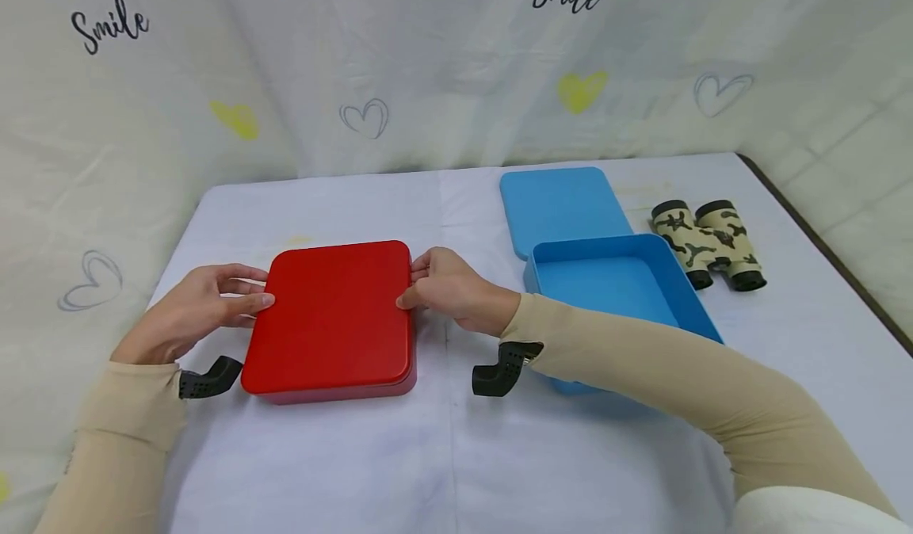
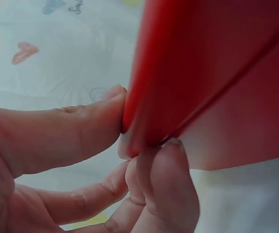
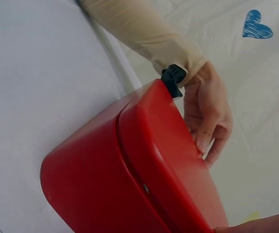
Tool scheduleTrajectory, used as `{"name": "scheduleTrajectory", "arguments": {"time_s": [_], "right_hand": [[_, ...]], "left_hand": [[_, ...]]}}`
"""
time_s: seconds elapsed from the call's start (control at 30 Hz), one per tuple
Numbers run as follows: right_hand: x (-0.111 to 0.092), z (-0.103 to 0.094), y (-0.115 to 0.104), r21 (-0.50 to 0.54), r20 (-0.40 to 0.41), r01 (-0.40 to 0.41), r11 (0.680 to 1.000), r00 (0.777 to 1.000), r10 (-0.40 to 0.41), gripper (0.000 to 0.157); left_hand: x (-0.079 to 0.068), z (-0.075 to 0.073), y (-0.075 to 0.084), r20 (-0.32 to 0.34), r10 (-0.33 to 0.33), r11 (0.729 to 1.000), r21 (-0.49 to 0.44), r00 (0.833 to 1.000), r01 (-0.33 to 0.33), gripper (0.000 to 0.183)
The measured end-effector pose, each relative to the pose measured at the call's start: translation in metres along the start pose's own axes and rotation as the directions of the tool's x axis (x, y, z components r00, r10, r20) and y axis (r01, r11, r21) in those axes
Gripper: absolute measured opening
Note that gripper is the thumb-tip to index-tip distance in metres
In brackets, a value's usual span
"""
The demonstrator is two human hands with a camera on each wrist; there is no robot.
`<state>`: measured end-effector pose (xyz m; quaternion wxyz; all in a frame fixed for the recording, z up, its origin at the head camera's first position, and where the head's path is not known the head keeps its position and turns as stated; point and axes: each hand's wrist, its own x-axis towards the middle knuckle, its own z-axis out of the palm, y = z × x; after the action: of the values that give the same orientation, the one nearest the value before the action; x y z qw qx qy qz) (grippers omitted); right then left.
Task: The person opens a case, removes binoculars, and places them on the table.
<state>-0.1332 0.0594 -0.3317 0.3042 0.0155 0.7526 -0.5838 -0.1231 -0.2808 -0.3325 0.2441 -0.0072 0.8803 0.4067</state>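
A red lidded box (image 1: 335, 316) stands on the white-covered table, its lid on top with a thin seam below the rim. On its left side my left hand (image 1: 207, 308) pinches the lid edge. The left wrist view shows that thumb (image 2: 76, 136) against the lid's outer edge and a fingertip (image 2: 171, 165) at the seam. Across from it, my right hand (image 1: 456, 292) grips the lid's right edge, thumb on top and fingers down the side. In the right wrist view the red lid (image 3: 173, 150) sits over the body, and only part of the right thumb shows.
An open blue box (image 1: 606, 276) lies under and beyond my right forearm, partly hidden by it. Its flat blue lid (image 1: 559, 205) rests behind it. Camouflage binoculars (image 1: 706, 241) lie near the table's right edge. A printed curtain (image 1: 456, 66) hangs behind.
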Motion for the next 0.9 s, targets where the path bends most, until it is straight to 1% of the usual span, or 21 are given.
{"name": "scheduleTrajectory", "arguments": {"time_s": [0.23, 0.43, 0.6, 0.73, 0.9], "right_hand": [[-0.0010, -0.0013, -0.0028, -0.030, -0.001, 0.013, 0.999, 1.000, -0.013, 0.047], [-0.0046, -0.0013, 0.0011, -0.047, -0.006, 0.025, 0.999, 1.000, -0.025, 0.052], [-0.0070, -0.0013, 0.0024, -0.068, -0.004, 0.032, 0.997, 0.999, -0.032, 0.053], [-0.0074, -0.0014, 0.0032, -0.053, 0.007, 0.041, 0.998, 0.999, -0.041, 0.053], [-0.0085, -0.0019, 0.0058, -0.018, 0.023, 0.070, 0.997, 0.997, -0.069, 0.051]], "left_hand": [[0.0000, 0.0017, 0.0000, 0.010, 0.010, 0.999, -0.038, 1.000, -0.009, 0.068], [0.0003, 0.0005, -0.0018, 0.020, 0.010, 0.999, -0.039, 1.000, -0.010, 0.068], [-0.0003, -0.0004, -0.0027, 0.032, 0.010, 1.000, -0.030, 0.999, -0.009, 0.067], [-0.0020, -0.0019, -0.0034, 0.043, 0.023, 0.999, -0.039, 0.999, -0.021, 0.066], [-0.0041, -0.0053, -0.0047, 0.046, 0.042, 0.996, -0.082, 0.998, -0.038, 0.064]]}}
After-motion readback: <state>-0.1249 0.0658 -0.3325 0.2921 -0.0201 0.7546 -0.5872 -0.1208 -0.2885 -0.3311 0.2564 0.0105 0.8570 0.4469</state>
